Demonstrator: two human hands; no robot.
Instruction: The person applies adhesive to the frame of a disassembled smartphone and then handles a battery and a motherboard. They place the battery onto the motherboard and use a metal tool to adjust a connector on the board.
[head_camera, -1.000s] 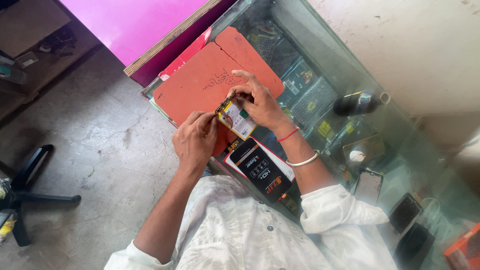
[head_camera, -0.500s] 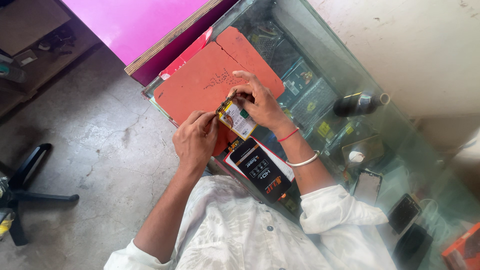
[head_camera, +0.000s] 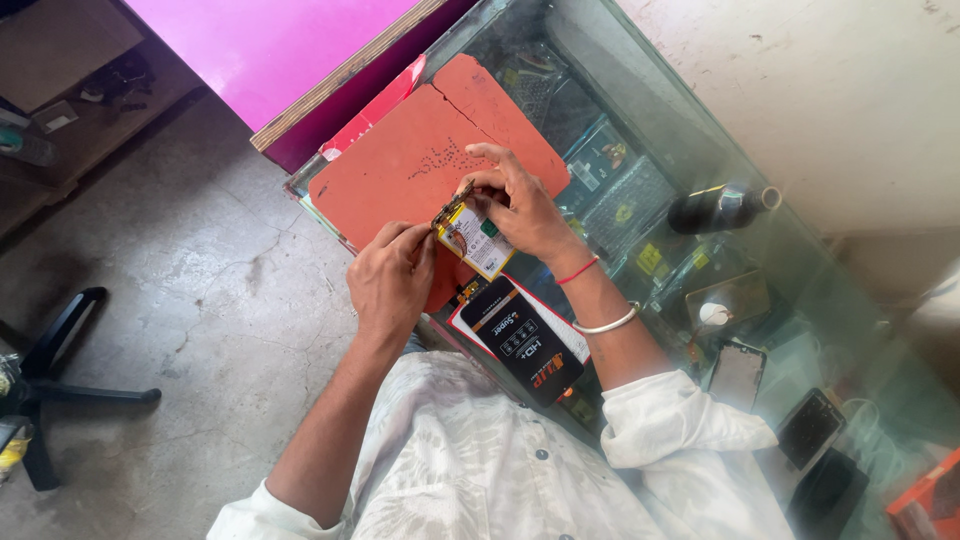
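My right hand (head_camera: 522, 205), with a red thread and a metal bangle on the wrist, grips an opened phone (head_camera: 478, 240) by its far edge; the phone shows a white and yellow battery label. My left hand (head_camera: 390, 282) pinches the phone's near left corner. Whether the fingers hold a small tool is unclear. Both hands hover over a cracked orange-red mat (head_camera: 410, 160) on a glass counter (head_camera: 640, 110). Just below the phone, a black flat package (head_camera: 525, 342) lies on a white box.
A dark bottle (head_camera: 715, 208) lies on the glass to the right. Several phones (head_camera: 738, 372) and screens (head_camera: 810, 427) rest at the counter's lower right, near an orange box (head_camera: 925, 505). A chair base (head_camera: 60, 375) stands on the concrete floor at left.
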